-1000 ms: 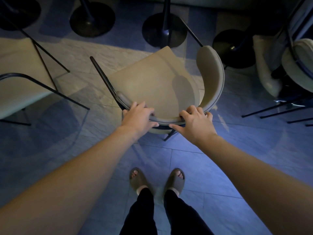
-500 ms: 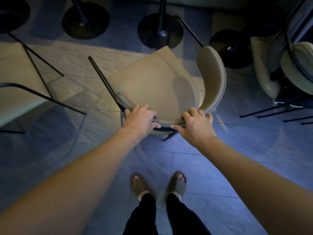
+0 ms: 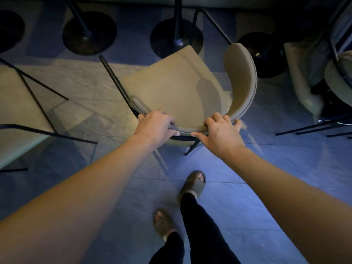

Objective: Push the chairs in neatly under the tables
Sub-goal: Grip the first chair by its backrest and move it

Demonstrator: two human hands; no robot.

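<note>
A beige padded chair (image 3: pixel 171 86) with thin black legs stands just ahead of me, its curved backrest toward me and its seat pointing at the round black table bases. My left hand (image 3: pixel 154 126) grips the backrest's top edge on the left. My right hand (image 3: pixel 221 132) grips the same edge on the right, fingers curled over it and thumb underneath. The nearest table base (image 3: pixel 176 40) sits just beyond the seat's front edge. The tabletops are out of view.
Another beige chair (image 3: pixel 17 115) stands at the left and more chairs (image 3: pixel 314 82) crowd the right. Further black table bases (image 3: pixel 88 33) line the back. My feet in sandals (image 3: pixel 194 183) stand on the tiled floor, right foot stepped forward.
The chair has slid forward toward the table bases with both hands still gripping its backrest. My right foot has stepped ahead of the left.
</note>
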